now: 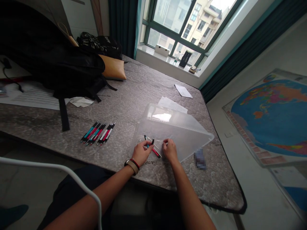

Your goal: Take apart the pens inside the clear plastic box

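My left hand (141, 152), with a banded wrist, is closed with fingertips around a pen (153, 141) whose dark end sticks up. Beside those fingers a red-and-black pen (156, 152) and other slim pens lie at an angle on a translucent plastic case (187, 140). My right hand (170, 149) rests at the case a little further right. Its fingers are bent together in a pinch, and what they hold, if anything, cannot be made out. To the left lies a row of several pens (98, 133) in teal, red, white and black, side by side on the mattress (124, 111).
A black backpack (79, 70) with hanging straps fills the far left, near a tan pouch (112, 67). Papers (183, 91) lie behind the case. A blurred item (200, 159) sits to the right. A white cable-like tube (72, 174) crosses the lower left.
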Demonstrator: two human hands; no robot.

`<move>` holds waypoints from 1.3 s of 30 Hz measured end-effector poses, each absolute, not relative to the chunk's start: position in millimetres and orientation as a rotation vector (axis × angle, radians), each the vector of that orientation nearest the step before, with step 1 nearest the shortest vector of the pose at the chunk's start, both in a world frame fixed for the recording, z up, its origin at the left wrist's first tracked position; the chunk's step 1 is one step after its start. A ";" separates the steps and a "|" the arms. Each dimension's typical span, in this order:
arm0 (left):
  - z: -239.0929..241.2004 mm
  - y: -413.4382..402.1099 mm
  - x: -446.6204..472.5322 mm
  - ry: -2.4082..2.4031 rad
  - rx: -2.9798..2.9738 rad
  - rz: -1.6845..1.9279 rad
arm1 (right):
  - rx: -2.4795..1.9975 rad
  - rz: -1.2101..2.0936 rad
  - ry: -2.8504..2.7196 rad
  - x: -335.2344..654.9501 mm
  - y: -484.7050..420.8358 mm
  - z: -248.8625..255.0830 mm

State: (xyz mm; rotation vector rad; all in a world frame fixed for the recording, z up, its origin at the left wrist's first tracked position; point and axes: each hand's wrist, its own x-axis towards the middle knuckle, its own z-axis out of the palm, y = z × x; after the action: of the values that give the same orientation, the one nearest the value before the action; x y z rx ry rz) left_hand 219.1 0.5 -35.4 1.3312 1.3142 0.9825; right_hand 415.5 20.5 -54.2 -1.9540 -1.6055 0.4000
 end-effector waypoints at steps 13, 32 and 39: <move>-27.4 -4.0 219.5 1.291 1.477 0.908 | -1.342 0.983 -1.166 373.1 -8.5 -13.4; -25.3 -4.2 220.5 1.303 1.446 0.935 | -1.411 0.793 -1.330 378.9 -8.1 -15.4; -26.4 -2.8 221.3 1.275 1.402 0.976 | -1.898 0.386 -1.816 379.8 0.3 -52.2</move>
State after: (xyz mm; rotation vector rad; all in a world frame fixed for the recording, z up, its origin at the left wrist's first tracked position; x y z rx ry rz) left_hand 221.3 -2.8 -26.4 1.4020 1.2750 0.9756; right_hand 379.8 0.3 -52.2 -1.8983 -1.8160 0.3857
